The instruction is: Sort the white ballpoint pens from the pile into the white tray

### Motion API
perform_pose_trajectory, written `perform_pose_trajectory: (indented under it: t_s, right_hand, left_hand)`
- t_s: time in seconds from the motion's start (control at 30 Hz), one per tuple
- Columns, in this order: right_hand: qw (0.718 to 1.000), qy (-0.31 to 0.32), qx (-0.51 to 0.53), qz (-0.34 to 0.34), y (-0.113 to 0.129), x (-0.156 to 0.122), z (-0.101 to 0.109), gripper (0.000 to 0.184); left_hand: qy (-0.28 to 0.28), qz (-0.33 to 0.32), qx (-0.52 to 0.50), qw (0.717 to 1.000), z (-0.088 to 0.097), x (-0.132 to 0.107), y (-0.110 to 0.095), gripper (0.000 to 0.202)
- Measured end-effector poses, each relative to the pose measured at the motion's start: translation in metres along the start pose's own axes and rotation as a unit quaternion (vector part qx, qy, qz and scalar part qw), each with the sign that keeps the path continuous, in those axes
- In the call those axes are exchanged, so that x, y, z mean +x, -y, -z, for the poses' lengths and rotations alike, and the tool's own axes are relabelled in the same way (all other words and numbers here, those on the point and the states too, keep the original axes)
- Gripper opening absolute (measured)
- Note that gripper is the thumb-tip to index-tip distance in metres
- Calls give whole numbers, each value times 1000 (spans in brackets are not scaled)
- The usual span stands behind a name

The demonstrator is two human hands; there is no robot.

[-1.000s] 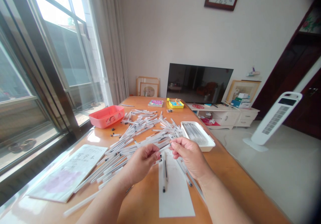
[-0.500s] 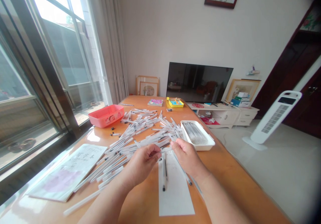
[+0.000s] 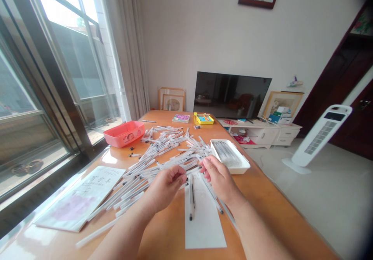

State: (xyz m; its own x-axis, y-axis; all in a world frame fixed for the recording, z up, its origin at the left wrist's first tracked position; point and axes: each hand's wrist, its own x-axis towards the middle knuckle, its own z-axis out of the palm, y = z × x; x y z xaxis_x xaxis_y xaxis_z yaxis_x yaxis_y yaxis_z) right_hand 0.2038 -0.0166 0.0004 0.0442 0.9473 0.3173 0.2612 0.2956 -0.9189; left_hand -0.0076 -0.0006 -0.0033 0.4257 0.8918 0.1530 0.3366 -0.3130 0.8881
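My left hand (image 3: 170, 182) hovers over the near edge of the pen pile, thumb and fingertips pinched together. A small dark bit shows at its fingertips, too small to name. Opposite it, my right hand (image 3: 216, 175) also has its fingers drawn together, and what they hold, if anything, is hidden. A pale tube lies in the gap between the hands; I cannot tell whether either one touches it. Below them, a black-tipped pen (image 3: 191, 200) rests on a white sheet of paper (image 3: 204, 231). Many clear pen barrels (image 3: 163, 157) are heaped beyond and to the left.
A white tray (image 3: 245, 167) holding a row of pens stands right of the pile. At the left are a red plastic basket (image 3: 124, 134) and a notebook (image 3: 81, 200). A yellow box (image 3: 204, 120) and a colourful booklet (image 3: 180, 118) lie at the table's far end.
My right hand has turned slightly, and its fingers have curled and shifted a little right, away from my left hand. My left hand stays nearly in place.
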Motion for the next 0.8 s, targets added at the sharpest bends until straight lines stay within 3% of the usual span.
perform_pose_trajectory:
  t_s: [0.2, 0.4, 0.63, 0.8]
  right_hand:
    - [1000, 13, -24, 15, -1, 0, -2, 37]
    - [994, -12, -101, 36, -9, 1, -3, 47]
    - [998, 14, -59, 4, -7, 1, -3, 55]
    - [999, -9, -30, 5, 1, -2, -2, 53]
  left_hand:
    - [-1, 1, -1, 1000, 1, 1, 2, 28]
    - [-8, -20, 1, 1000, -4, -1, 3, 26]
    - [-7, -32, 27, 999, -2, -2, -2, 24]
    - [-12, -19, 14, 1000, 3, -2, -3, 25]
